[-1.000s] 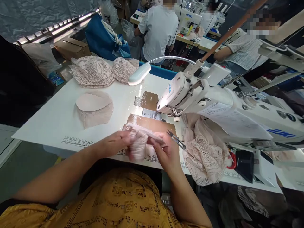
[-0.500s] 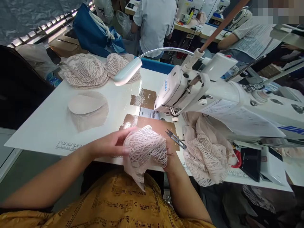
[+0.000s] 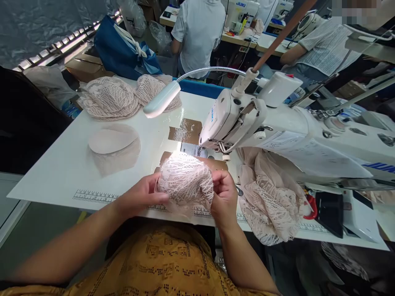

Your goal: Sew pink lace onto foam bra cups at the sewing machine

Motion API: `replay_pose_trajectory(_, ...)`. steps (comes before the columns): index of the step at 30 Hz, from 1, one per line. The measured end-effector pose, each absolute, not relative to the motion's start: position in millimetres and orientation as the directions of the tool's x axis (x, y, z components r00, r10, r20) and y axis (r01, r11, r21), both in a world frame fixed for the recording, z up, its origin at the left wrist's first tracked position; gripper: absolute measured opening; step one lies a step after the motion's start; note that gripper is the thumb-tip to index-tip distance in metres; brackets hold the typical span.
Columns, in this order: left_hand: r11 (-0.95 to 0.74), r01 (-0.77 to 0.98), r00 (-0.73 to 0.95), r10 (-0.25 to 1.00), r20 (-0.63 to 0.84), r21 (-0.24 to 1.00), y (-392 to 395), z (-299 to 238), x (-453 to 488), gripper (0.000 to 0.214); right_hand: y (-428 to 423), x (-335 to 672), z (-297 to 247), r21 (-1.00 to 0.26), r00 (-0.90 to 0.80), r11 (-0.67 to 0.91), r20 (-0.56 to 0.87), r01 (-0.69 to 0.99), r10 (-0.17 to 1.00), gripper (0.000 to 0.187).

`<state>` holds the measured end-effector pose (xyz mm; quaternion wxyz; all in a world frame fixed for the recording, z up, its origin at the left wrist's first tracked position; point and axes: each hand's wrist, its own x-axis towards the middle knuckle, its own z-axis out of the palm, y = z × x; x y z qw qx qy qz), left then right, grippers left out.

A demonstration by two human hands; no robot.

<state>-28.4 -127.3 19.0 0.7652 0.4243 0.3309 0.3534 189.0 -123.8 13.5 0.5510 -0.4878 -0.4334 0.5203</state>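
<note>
A rounded, cup-shaped piece of pale pink lace (image 3: 187,179) is held up between my hands, just in front of the needle area of the white sewing machine (image 3: 222,119). My left hand (image 3: 146,193) pinches its left edge, thumb toward me. On the opposite edge my right hand (image 3: 225,195) grips the lace with curled fingers. Sheer fabric hangs below the lace. Thread snips (image 3: 239,190) lie beside my right hand, mostly hidden by it. Brown tape (image 3: 188,130) covers the table around the needle plate.
Lace piles (image 3: 109,98) lie at the back left, and a heap of lace fabric (image 3: 271,197) is on the right. A pale oval pad (image 3: 111,141) rests on sheer fabric. A lamp (image 3: 162,98) hangs over the table (image 3: 61,164). Two people sit beyond.
My hands have turned and spread the lace, which sits slightly higher, with its loose point no longer hanging down. My right hand now shows gripping the right edge and covers most of the snips.
</note>
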Motion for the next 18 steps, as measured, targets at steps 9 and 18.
replay_pose_trajectory(9, 0.219, -0.196, 0.331, 0.932, -0.145, 0.956, -132, 10, -16, 0.041, -119, 194, 14, -0.990, -0.130, -0.094, -0.080, -0.106, 0.988, 0.045)
replay_pose_trajectory(18, 0.170, -0.272, 0.206, 0.972, -0.116, 0.947, -133, 3, -24, 0.037, -121, 182, 14, -0.955, -0.233, -0.204, -0.153, -0.214, 0.961, 0.038)
